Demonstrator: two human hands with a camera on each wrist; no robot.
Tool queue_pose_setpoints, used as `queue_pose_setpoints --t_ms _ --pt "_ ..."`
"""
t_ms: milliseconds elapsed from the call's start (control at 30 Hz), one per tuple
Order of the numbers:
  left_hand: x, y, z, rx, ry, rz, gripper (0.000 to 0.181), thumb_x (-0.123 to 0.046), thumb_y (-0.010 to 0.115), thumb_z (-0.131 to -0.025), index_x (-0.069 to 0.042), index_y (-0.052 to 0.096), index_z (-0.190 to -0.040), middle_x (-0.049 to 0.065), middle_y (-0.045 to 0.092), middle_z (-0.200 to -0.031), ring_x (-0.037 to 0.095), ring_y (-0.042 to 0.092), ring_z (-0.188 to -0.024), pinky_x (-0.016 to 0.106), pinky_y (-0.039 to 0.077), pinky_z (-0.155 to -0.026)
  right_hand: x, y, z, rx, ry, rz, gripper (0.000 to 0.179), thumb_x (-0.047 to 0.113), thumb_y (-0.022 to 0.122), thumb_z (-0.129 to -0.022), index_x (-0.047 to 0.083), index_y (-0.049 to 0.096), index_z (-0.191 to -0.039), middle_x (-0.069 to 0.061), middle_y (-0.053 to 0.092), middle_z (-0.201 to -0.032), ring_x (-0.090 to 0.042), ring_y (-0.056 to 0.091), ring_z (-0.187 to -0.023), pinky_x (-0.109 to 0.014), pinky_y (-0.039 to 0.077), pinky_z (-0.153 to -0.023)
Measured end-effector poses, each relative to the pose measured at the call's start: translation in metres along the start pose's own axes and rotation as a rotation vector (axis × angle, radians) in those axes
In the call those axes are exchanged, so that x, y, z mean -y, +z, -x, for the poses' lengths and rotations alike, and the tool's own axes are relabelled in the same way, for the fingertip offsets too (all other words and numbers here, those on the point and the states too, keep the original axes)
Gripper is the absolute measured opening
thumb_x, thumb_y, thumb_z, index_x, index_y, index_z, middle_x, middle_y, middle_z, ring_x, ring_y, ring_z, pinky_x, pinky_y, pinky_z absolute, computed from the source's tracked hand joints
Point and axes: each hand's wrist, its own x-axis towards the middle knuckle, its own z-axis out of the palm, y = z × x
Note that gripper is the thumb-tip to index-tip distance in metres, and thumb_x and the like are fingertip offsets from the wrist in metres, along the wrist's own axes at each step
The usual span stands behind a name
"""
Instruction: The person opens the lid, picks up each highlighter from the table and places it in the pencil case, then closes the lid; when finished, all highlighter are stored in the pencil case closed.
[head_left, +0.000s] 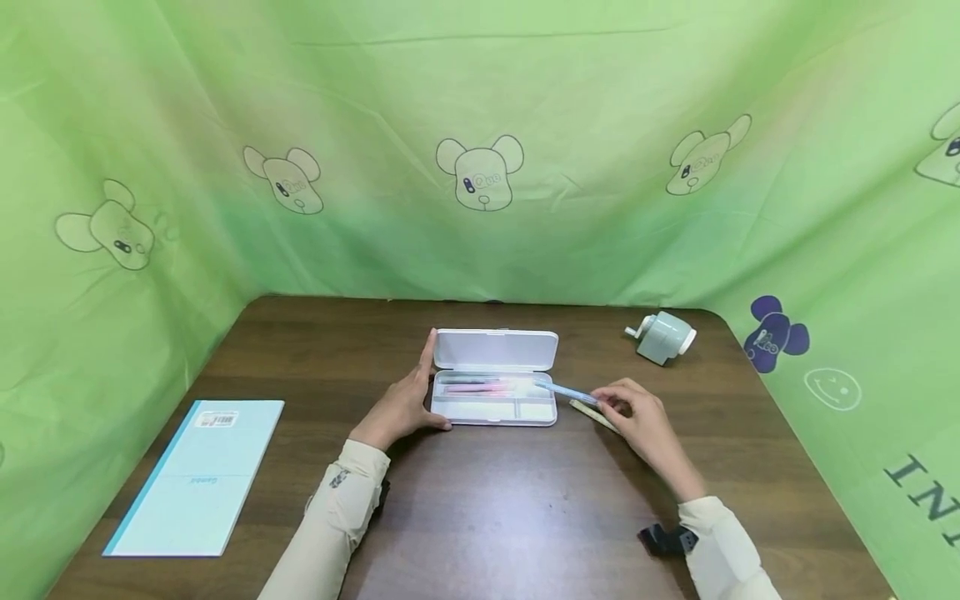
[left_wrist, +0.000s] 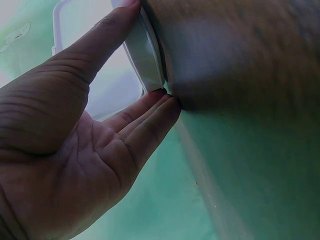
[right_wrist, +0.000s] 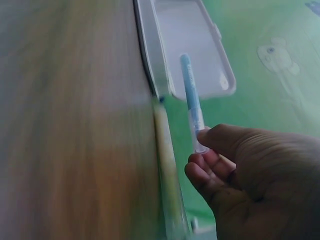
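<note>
A white pencil case point(head_left: 477, 421) lies on the table with its lid point(head_left: 497, 350) raised at the back. My left hand point(head_left: 401, 408) grips its left end, the thumb along the front and the fingers at the side. Several pens point(head_left: 472, 387) lie in the long rear compartment; glare blurs them. My right hand point(head_left: 637, 417) pinches a light blue pen point(right_wrist: 189, 85) by its clear-capped end, and the far end reaches over the right part of the case. Beneath that hand a yellowish stick-like item point(head_left: 592, 414) rests on the table beside the case, partly hidden.
A light blue notebook point(head_left: 198, 483) lies at the table's left. A grey-green pencil sharpener point(head_left: 664, 337) with a crank stands at the back right. Green printed cloth point(head_left: 375, 242) hangs around the back and sides of the brown table point(head_left: 510, 508).
</note>
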Motion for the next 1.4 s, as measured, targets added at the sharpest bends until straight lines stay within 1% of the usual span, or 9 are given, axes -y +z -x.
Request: queue_pose_setpoints --t_ms 200,400,600,667,833,900,1033,1167,1400 --pt "-0.001 0.002 -0.001 0.016 -0.027 0.019 0.153 -0.016 0.100 -0.080 -0.023 -0.022 -0.172 0.031 0.049 -0.160 0.051 0.054 -0.141 0.063 0.044 -0.116 0.019 0.027 -0.020 0.078 -0.005 -0.061 0.016 -0.008 0.078 -0.094 0.003 0.083 -0.106 -0.007 0.074 -0.103 -0.014 0.066 -0.083 -0.026 0.057 -0.072" --pt "-0.004 0.002 -0.001 0.001 -0.023 0.004 0.152 -0.016 0.101 -0.078 -0.019 -0.018 -0.172 0.032 0.048 -0.161 0.052 0.055 -0.140 0.063 0.045 -0.116 0.043 0.055 -0.041 0.121 -0.063 -0.122 0.019 -0.009 0.078 -0.092 0.000 0.083 -0.108 -0.009 0.073 -0.103 -0.018 0.068 -0.083 -0.030 0.060 -0.074" --pt "-0.005 0.004 -0.001 0.010 -0.016 0.021 0.154 -0.017 0.101 -0.079 -0.024 -0.022 -0.172 0.033 0.046 -0.162 0.053 0.055 -0.139 0.064 0.045 -0.115 0.060 0.075 -0.052 0.158 -0.133 -0.169 0.018 -0.012 0.075 -0.091 -0.004 0.081 -0.107 -0.011 0.072 -0.099 -0.023 0.069 -0.085 -0.032 0.063 -0.078" --pt "-0.003 0.004 -0.002 0.010 -0.010 0.036 0.155 -0.017 0.101 -0.078 -0.027 -0.023 -0.171 0.033 0.046 -0.161 0.054 0.054 -0.139 0.065 0.045 -0.115 0.063 0.078 -0.054 0.157 -0.141 -0.162 0.018 -0.012 0.075 -0.091 -0.004 0.082 -0.106 -0.011 0.071 -0.098 -0.023 0.069 -0.085 -0.032 0.062 -0.077" --pt "0.015 0.012 -0.009 -0.015 0.037 0.018 0.160 -0.023 0.103 -0.076 -0.031 -0.026 -0.170 0.035 0.049 -0.159 0.056 0.057 -0.134 0.067 0.048 -0.110 0.066 0.084 -0.055 0.145 -0.150 -0.136 0.018 -0.011 0.077 -0.090 -0.005 0.081 -0.107 -0.013 0.072 -0.100 -0.025 0.070 -0.084 -0.033 0.062 -0.077" --pt "0.015 0.011 -0.009 -0.018 0.038 0.016 0.159 -0.023 0.103 -0.076 -0.029 -0.024 -0.171 0.035 0.049 -0.159 0.056 0.057 -0.134 0.067 0.048 -0.109 0.067 0.084 -0.056 0.140 -0.143 -0.130 0.020 -0.008 0.080 -0.090 -0.005 0.081 -0.110 -0.014 0.072 -0.104 -0.026 0.070 -0.085 -0.034 0.062 -0.077" --pt "0.000 0.003 -0.001 0.004 -0.012 0.037 0.154 -0.016 0.101 -0.078 -0.024 -0.020 -0.172 0.034 0.043 -0.163 0.054 0.052 -0.142 0.064 0.044 -0.116 0.067 0.081 -0.055 0.122 -0.121 -0.119 0.026 -0.003 0.085 -0.090 -0.005 0.079 -0.115 -0.015 0.073 -0.110 -0.026 0.071 -0.085 -0.036 0.063 -0.077" --pt "-0.003 0.003 0.001 0.003 -0.030 0.025 0.152 -0.016 0.101 -0.078 -0.021 -0.018 -0.173 0.031 0.041 -0.166 0.051 0.051 -0.144 0.062 0.043 -0.117 0.060 0.071 -0.048 0.102 -0.114 -0.085 0.026 -0.001 0.086 -0.090 -0.004 0.080 -0.115 -0.013 0.074 -0.107 -0.025 0.071 -0.085 -0.035 0.062 -0.077" --pt "-0.002 0.000 0.001 0.008 -0.033 0.030 0.154 -0.015 0.101 -0.078 -0.023 -0.021 -0.172 0.032 0.042 -0.165 0.052 0.052 -0.142 0.062 0.044 -0.117 0.030 0.032 -0.021 0.076 -0.021 -0.019 0.024 -0.002 0.083 -0.092 -0.003 0.080 -0.116 -0.007 0.073 -0.100 -0.014 0.067 -0.082 -0.027 0.059 -0.075"
